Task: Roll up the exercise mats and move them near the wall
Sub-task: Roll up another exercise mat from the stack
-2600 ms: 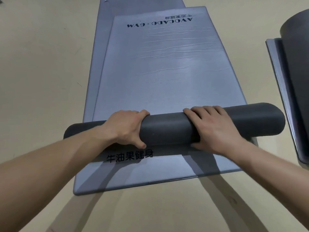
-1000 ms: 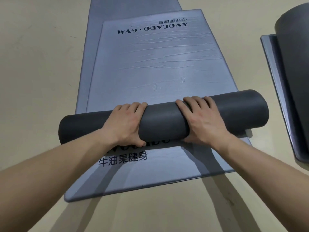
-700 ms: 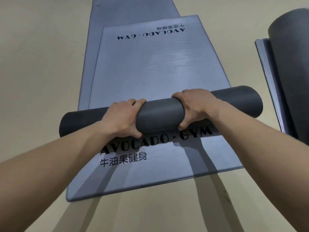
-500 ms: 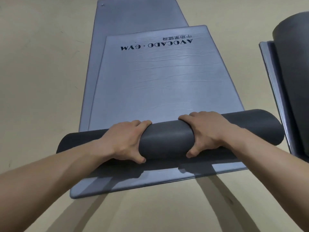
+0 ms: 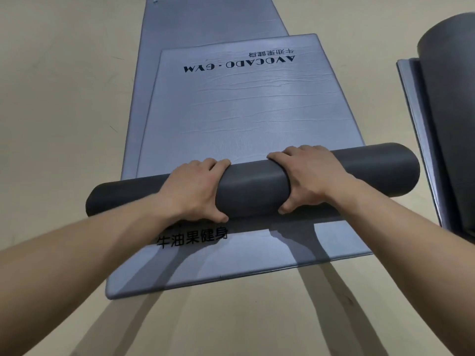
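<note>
A grey exercise mat (image 5: 246,111) lies flat on the floor, printed "AVOCADO · GYM" at its far end. Its near part is wound into a dark grey roll (image 5: 253,187) lying crosswise. My left hand (image 5: 196,192) grips the roll left of centre, thumb under the near side. My right hand (image 5: 307,181) grips it right of centre the same way. Under the rolled mat lies a second flat mat (image 5: 231,271); its printed near end shows in front of the roll. Its far end reaches the top of the view.
At the right edge a large dark rolled mat (image 5: 452,119) rests on another flat grey mat (image 5: 417,129). Beige floor (image 5: 59,111) surrounds the mats on the left and in front.
Over the last half second the roll sits a little farther along the mat, uncovering the printed characters on the lower mat. Both hands stay clamped on it.
</note>
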Available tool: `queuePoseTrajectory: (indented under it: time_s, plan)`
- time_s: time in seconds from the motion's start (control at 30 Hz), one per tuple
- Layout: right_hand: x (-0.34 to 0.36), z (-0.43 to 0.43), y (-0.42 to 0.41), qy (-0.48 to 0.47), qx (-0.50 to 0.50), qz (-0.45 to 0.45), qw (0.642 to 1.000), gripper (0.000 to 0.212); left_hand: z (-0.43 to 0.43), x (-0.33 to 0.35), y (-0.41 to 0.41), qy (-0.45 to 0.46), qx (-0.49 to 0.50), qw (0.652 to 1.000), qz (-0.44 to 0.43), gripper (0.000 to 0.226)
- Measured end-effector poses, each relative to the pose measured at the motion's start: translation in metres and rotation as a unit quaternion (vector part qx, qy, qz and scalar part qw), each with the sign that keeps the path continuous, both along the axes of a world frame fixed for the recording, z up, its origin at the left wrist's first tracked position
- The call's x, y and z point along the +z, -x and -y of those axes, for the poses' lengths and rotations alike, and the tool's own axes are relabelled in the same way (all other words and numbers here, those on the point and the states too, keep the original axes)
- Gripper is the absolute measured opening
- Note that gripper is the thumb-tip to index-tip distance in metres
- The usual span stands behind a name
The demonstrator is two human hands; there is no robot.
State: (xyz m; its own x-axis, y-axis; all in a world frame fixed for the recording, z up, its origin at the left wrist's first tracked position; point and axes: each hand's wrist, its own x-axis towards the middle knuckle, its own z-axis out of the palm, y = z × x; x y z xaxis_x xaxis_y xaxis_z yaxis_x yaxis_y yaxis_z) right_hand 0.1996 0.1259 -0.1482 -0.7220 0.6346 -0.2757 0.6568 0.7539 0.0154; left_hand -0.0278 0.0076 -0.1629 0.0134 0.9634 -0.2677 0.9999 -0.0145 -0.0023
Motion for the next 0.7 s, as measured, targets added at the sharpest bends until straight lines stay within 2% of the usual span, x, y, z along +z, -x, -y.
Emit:
queuePoseTrajectory:
  time_s: [0.1, 0.17, 0.3, 0.37, 0.43, 0.53, 0.6, 0.7]
  plan:
    - [-0.020, 0.018, -0.006, -0.109, -0.009, -0.042, 0.993, 0.122, -0.024, 0.012, 0.014, 0.070, 0.017, 0.996, 0.061, 0.117]
    - [-0.023, 0.019, -0.007, -0.125, -0.004, -0.037, 0.991, 0.120, -0.022, 0.008, 0.012, 0.054, 0.017, 0.997, 0.046, 0.118]
    - [-0.002, -0.010, 0.009, -0.040, -0.001, -0.008, 0.999, 0.120, 0.009, -0.020, 0.003, -0.106, -0.028, 0.988, -0.107, 0.134]
    - [0.009, -0.025, 0.020, 0.017, -0.011, 0.003, 1.000, 0.123, 0.004, -0.024, 0.010, -0.121, -0.039, 0.985, -0.113, 0.137]
    - [0.008, -0.031, 0.026, 0.031, -0.018, 0.004, 0.999, 0.132, -0.011, -0.018, 0.018, -0.104, -0.036, 0.990, -0.087, 0.135]
    - [-0.006, -0.018, 0.015, -0.050, -0.012, -0.007, 0.999, 0.147, -0.020, -0.010, 0.020, -0.070, -0.038, 0.994, -0.068, 0.130]
    - [-0.013, -0.010, 0.009, -0.094, 0.013, 0.001, 0.996, 0.141, -0.019, -0.009, 0.018, -0.062, -0.040, 0.995, -0.073, 0.127]
    - [0.001, -0.011, 0.014, -0.066, 0.028, 0.021, 0.997, 0.123, -0.017, 0.002, 0.016, -0.022, -0.038, 0.998, -0.049, 0.124]
